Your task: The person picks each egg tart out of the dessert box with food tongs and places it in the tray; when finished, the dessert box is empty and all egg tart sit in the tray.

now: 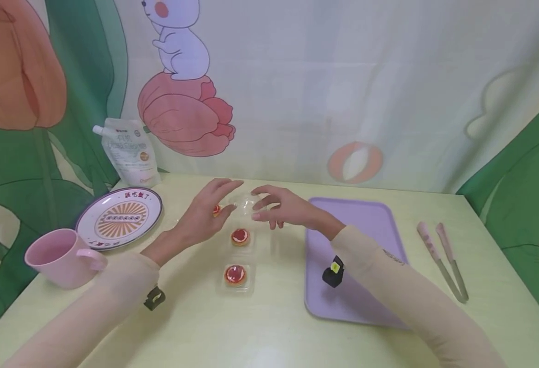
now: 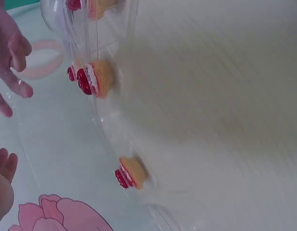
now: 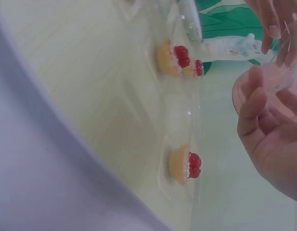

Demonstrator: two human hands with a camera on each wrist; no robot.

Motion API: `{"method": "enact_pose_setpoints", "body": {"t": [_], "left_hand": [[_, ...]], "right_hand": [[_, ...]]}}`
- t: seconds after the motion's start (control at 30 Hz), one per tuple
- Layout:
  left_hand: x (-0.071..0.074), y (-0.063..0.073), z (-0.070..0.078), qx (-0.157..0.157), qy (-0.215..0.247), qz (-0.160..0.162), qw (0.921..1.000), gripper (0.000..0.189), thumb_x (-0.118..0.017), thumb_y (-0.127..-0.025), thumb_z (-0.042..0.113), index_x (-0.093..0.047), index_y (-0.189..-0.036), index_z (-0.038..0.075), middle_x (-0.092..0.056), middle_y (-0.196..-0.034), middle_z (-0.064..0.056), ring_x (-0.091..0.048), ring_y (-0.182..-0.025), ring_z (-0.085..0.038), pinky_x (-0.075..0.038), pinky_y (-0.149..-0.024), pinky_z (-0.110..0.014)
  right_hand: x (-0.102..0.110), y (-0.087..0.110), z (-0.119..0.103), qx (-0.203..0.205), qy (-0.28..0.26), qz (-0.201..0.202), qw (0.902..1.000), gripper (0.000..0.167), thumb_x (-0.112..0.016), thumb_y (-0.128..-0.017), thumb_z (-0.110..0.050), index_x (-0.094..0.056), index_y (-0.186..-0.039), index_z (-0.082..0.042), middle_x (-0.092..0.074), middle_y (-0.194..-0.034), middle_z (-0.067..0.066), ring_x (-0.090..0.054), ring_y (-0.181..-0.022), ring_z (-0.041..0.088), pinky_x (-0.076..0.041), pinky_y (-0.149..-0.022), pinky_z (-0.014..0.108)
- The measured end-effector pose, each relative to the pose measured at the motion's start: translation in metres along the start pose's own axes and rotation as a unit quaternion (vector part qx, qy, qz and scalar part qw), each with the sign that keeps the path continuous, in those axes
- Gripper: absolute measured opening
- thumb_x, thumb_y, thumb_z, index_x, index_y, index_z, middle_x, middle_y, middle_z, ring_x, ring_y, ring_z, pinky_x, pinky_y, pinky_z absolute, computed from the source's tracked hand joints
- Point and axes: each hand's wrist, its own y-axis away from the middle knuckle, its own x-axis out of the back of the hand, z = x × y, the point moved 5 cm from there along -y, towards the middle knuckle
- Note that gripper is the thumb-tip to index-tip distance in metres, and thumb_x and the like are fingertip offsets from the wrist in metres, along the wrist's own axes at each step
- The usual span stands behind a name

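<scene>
Near the back of the table, my left hand (image 1: 207, 212) and my right hand (image 1: 285, 205) face each other and hold a small clear plastic container (image 1: 245, 204) between their fingertips. In the right wrist view, the container's transparent wall (image 3: 278, 79) shows between the fingers of both hands; its exact outline is hard to make out. Below the hands, a small red-topped tart (image 1: 240, 236) and a nearer one (image 1: 235, 276) sit in clear square plastic packs. Another tart (image 1: 216, 209) is partly hidden behind my left hand.
To the left are a pink mug (image 1: 57, 258), a patterned plate (image 1: 122, 219) and a white spouted pouch (image 1: 129, 153). Under my right forearm lies a purple tray (image 1: 352, 306). Tongs (image 1: 444, 260) with pink handles rest at the far right. A printed curtain hangs behind the table.
</scene>
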Motion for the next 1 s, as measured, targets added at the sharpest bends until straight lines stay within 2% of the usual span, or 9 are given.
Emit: {"method": "enact_pose_setpoints", "body": {"t": [0.1,0.23,0.37,0.47,0.57,0.63,0.7,0.83,1.0], "left_hand": [[-0.001,-0.002,0.006,-0.035,-0.007,0.030,0.9989,0.055,-0.070,-0.088,-0.004,-0.053,-0.140,0.008,-0.058,-0.125,-0.017,-0.061,-0.111,-0.030,-0.056,-0.092,-0.044],[-0.001,-0.005,0.014,-0.069,-0.002,0.058,0.9959,0.053,-0.067,-0.089,-0.008,-0.054,-0.139,0.006,-0.061,-0.118,-0.017,-0.065,-0.096,-0.027,-0.059,-0.079,-0.042],[-0.001,-0.007,0.018,-0.080,-0.006,0.071,0.9942,0.049,-0.065,-0.090,-0.009,-0.056,-0.137,0.004,-0.064,-0.108,-0.015,-0.065,-0.085,-0.023,-0.059,-0.073,-0.037],[-0.002,-0.008,0.019,-0.079,-0.009,0.071,0.9943,0.047,-0.065,-0.090,-0.008,-0.058,-0.135,0.004,-0.064,-0.101,-0.013,-0.064,-0.081,-0.022,-0.059,-0.070,-0.034],[-0.004,-0.008,0.020,-0.076,-0.010,0.068,0.9947,0.046,-0.066,-0.090,-0.007,-0.059,-0.134,0.003,-0.064,-0.097,-0.013,-0.062,-0.078,-0.021,-0.058,-0.068,-0.032],[-0.005,-0.008,0.020,-0.075,-0.010,0.068,0.9948,0.047,-0.067,-0.090,-0.007,-0.059,-0.135,0.003,-0.064,-0.095,-0.013,-0.061,-0.076,-0.020,-0.058,-0.067,-0.032],[-0.006,-0.008,0.019,-0.075,-0.009,0.070,0.9946,0.049,-0.067,-0.088,-0.009,-0.059,-0.135,0.003,-0.064,-0.093,-0.012,-0.061,-0.075,-0.020,-0.057,-0.066,-0.031],[-0.008,-0.009,0.020,-0.070,-0.005,0.079,0.9943,0.051,-0.067,-0.086,-0.012,-0.059,-0.134,0.002,-0.063,-0.090,-0.012,-0.062,-0.074,-0.020,-0.058,-0.067,-0.032],[-0.008,-0.012,0.020,-0.035,0.006,0.092,0.9951,0.050,-0.067,-0.086,-0.012,-0.059,-0.133,0.001,-0.062,-0.085,-0.011,-0.065,-0.075,-0.022,-0.061,-0.072,-0.034]], "right_hand": [[0.003,0.004,-0.001,-0.003,-0.063,-0.009,0.9979,0.060,-0.065,-0.096,-0.027,-0.039,-0.149,-0.019,-0.068,-0.124,0.014,-0.062,-0.069,0.021,-0.049,-0.062,0.027],[0.005,0.011,-0.003,-0.016,-0.158,-0.025,0.9870,0.058,-0.058,-0.098,-0.027,-0.033,-0.150,-0.020,-0.069,-0.121,0.016,-0.058,-0.068,0.017,-0.045,-0.064,0.025],[0.005,0.016,-0.001,-0.024,-0.234,-0.043,0.9710,0.062,-0.056,-0.099,-0.032,-0.028,-0.152,-0.015,-0.072,-0.117,0.013,-0.056,-0.064,0.013,-0.046,-0.065,0.024],[0.004,0.017,0.003,-0.025,-0.270,-0.056,0.9610,0.078,-0.066,-0.093,-0.045,-0.028,-0.153,-0.012,-0.074,-0.111,0.010,-0.057,-0.064,0.012,-0.049,-0.066,0.023],[0.004,0.017,0.005,-0.025,-0.281,-0.063,0.9572,0.095,-0.074,-0.082,-0.058,-0.029,-0.152,-0.012,-0.075,-0.109,0.008,-0.057,-0.063,0.012,-0.050,-0.066,0.022],[0.003,0.018,0.006,-0.026,-0.284,-0.064,0.9564,0.099,-0.075,-0.080,-0.060,-0.028,-0.153,-0.013,-0.074,-0.109,0.009,-0.057,-0.063,0.012,-0.050,-0.066,0.022],[0.003,0.019,0.006,-0.027,-0.282,-0.065,0.9567,0.091,-0.070,-0.086,-0.058,-0.027,-0.153,-0.013,-0.074,-0.111,0.009,-0.058,-0.063,0.012,-0.050,-0.066,0.023],[0.003,0.022,0.006,-0.033,-0.268,-0.061,0.9610,0.070,-0.048,-0.101,-0.049,-0.023,-0.156,-0.014,-0.073,-0.114,0.010,-0.058,-0.064,0.013,-0.049,-0.065,0.022],[0.003,0.024,0.006,-0.043,-0.264,-0.046,0.9625,0.061,-0.036,-0.105,-0.046,-0.022,-0.157,-0.016,-0.070,-0.121,0.016,-0.062,-0.067,0.013,-0.052,-0.069,0.023]]}}
